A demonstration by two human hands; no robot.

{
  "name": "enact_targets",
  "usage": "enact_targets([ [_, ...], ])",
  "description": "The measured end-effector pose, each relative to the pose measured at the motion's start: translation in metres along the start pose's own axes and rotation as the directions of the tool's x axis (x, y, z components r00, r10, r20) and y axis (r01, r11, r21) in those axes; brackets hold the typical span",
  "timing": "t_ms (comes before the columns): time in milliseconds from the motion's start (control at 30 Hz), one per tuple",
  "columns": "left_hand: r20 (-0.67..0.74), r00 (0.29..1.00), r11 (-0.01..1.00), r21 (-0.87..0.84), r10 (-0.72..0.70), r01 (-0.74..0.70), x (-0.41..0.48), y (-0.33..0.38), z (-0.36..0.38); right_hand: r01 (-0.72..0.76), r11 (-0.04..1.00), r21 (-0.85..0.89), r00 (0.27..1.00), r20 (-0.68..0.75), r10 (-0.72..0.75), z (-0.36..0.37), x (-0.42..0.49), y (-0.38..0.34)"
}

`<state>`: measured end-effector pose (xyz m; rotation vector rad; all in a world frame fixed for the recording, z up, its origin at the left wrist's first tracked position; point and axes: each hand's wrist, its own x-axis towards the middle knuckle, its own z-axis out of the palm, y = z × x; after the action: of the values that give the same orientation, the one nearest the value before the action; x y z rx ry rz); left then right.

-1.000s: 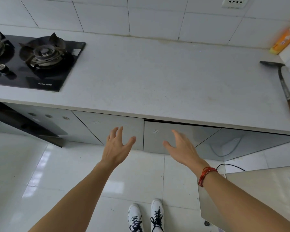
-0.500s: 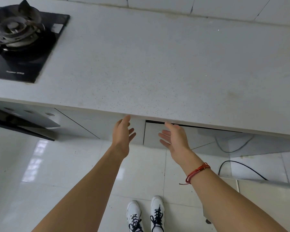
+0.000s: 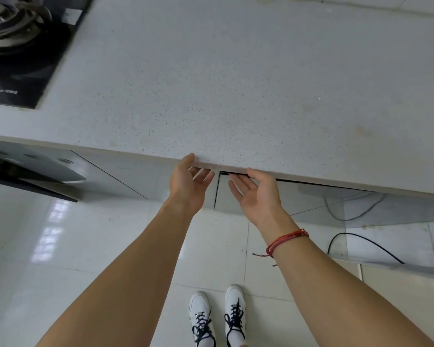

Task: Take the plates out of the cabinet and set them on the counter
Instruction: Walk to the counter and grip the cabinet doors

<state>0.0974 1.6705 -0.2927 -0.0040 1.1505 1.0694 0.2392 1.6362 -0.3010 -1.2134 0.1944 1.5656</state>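
Since no plates show anywhere, they presumably sit behind the cabinet doors [image 3: 135, 179] at mid-frame, which are shut or nearly so. Opening them looks like the step in hand. The left hand [image 3: 186, 181] and right hand [image 3: 258, 194] are both empty, fingers straight, reaching under the counter [image 3: 236, 83] lip on either side of the door seam. Next, I judge, fingertips must hook the handleless top edges and pull. The doors are flat and glossy, mirroring a black cord [image 3: 366, 244]. The counter is pale speckled stone, and a black glass stove [image 3: 23, 46] sits upper left.
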Motion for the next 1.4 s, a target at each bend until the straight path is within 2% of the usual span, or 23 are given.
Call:
enact_targets([
  [133, -0.013, 0.999, 0.998, -0.044, -0.034, 0.034, -0.004, -0.001, -0.002, 0.006, 1.000, 0.013, 1.000, -0.008, -0.005, -0.005, 0.003, 0.004],
  [467, -0.070, 0.997, 0.994, 0.101, -0.043, 0.050, -0.032, -0.010, -0.029, 0.009, 0.996, -0.089, 1.000, -0.028, -0.011, -0.023, -0.018, 0.013],
  [967, -0.104, 0.994, 0.977, 0.208, -0.030, 0.052, -0.101, -0.019, -0.105, 0.015, 0.960, -0.279, 0.996, -0.085, -0.040, -0.089, -0.075, 0.050],
  [1133, -0.146, 0.989, 0.961, 0.277, 0.028, 0.014, -0.122, -0.018, -0.130, 0.024, 0.946, -0.323, 0.994, -0.089, -0.056, -0.114, -0.100, 0.057],
  [1400, -0.224, 0.967, 0.920, 0.391, 0.120, -0.023, -0.147, -0.009, -0.180, -0.004, 0.895, -0.446, 0.969, -0.223, -0.106, -0.160, -0.136, 0.060],
])
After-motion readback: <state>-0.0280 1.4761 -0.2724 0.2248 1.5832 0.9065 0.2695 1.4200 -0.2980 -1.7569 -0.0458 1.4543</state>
